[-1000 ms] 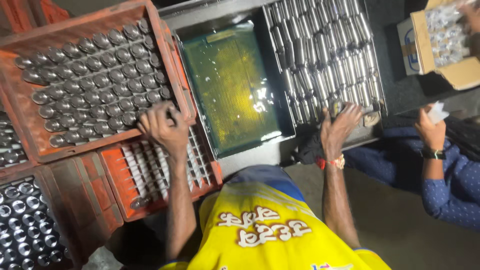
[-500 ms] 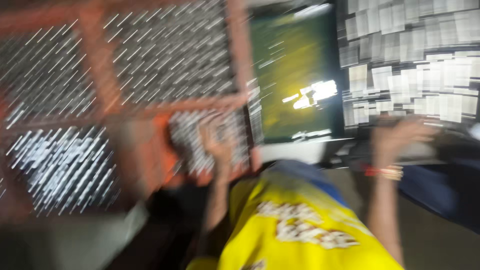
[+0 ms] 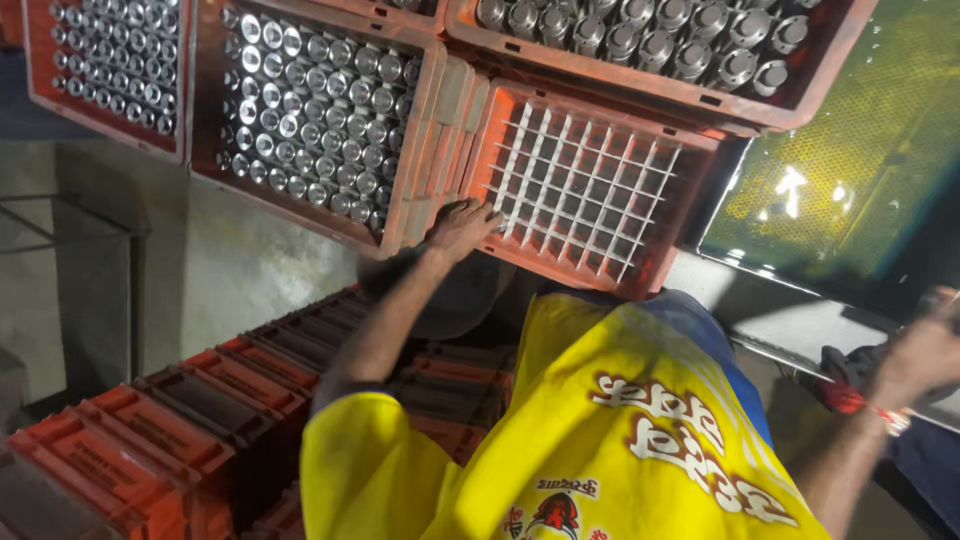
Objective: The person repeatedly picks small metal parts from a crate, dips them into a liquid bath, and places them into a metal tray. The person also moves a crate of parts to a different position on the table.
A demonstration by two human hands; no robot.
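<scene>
far-left crate: orange plastic crate [image 3: 40,60], full of small upright silver metal cans [image 3: 120,55], top left corner of view.
second crate: orange plastic crate [image 3: 415,130] packed with silver cans, lids up, just right of the first.
stacked crates: row of orange plastic crates [image 3: 150,440], low at left, on edge, no cans visible in them.
left hand: left hand [image 3: 462,225] on the lower left rim of the empty crate, fingers curled over the edge, gripping it; forearm running down to the yellow shirt.
empty crate: orange plastic crate with white grid dividers [image 3: 585,190], cells bare, centre of view, tilted, touching the second crate on its left side and tucked under the top crate.
top crate: orange plastic crate [image 3: 640,70] holding larger silver metal cylinders [image 3: 690,45], upper right, overlapping the empty crate.
panel: dark green glossy panel [image 3: 850,170], right side, bright light glare on it.
right hand: right hand [image 3: 925,350] at far right edge, blurred; open or closed, cannot tell; nothing seen in it; red band at wrist.
</scene>
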